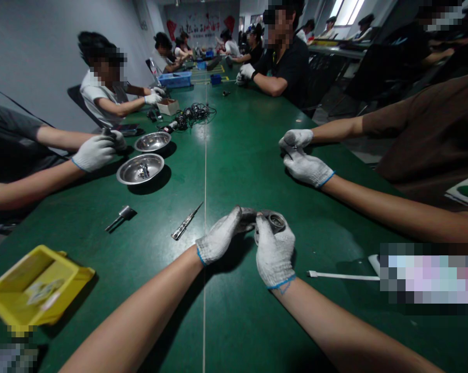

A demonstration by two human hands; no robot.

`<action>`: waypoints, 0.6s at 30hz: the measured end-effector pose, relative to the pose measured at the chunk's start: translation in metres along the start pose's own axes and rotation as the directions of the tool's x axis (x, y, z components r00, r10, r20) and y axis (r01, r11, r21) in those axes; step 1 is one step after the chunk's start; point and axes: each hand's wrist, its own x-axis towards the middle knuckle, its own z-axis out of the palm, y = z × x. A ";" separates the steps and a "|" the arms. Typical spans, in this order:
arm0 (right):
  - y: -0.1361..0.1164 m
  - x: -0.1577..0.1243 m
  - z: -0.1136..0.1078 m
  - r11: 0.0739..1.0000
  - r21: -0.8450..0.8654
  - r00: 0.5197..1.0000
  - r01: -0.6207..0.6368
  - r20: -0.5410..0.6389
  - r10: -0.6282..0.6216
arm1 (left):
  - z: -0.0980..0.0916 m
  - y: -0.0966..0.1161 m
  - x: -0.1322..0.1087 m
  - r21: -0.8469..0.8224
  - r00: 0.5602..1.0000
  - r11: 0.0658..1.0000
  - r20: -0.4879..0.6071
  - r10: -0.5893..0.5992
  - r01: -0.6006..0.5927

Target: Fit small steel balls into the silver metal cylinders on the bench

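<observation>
My gloved left hand (220, 237) is closed, its thumb and fingers pinching a dark piece (248, 213). Close beside it, my gloved right hand (273, 251) is wrapped round a dark metal part with a round opening (276, 221), the opening facing up. Whether the two dark pieces are joined is hidden by my fingers. A slim screwdriver (186, 223) with a see-through handle lies on the green table (234, 321), left of my left hand. Farther left is a metal cylinder with a thin shaft (122, 216).
A yellow bin (73, 282) with small pieces stands at the left. Two steel bowls (131, 177) sit beyond, the nearer holding metal parts. Co-workers' gloved hands (309, 165) are at both sides. A white cable (342, 276) lies at right; black cables (195, 115) are heaped farther off.
</observation>
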 end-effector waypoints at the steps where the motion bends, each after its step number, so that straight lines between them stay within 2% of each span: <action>1: -0.001 0.000 0.000 1.000 0.000 1.000 -0.002 0.001 0.002 | 0.000 -0.001 0.000 -0.022 1.000 1.000 -0.008 0.006 -0.006; 18: -0.006 -0.001 0.001 0.998 0.037 0.999 -0.045 0.009 0.045 | 0.006 -0.004 -0.011 -0.234 0.999 0.972 -0.053 0.014 -0.026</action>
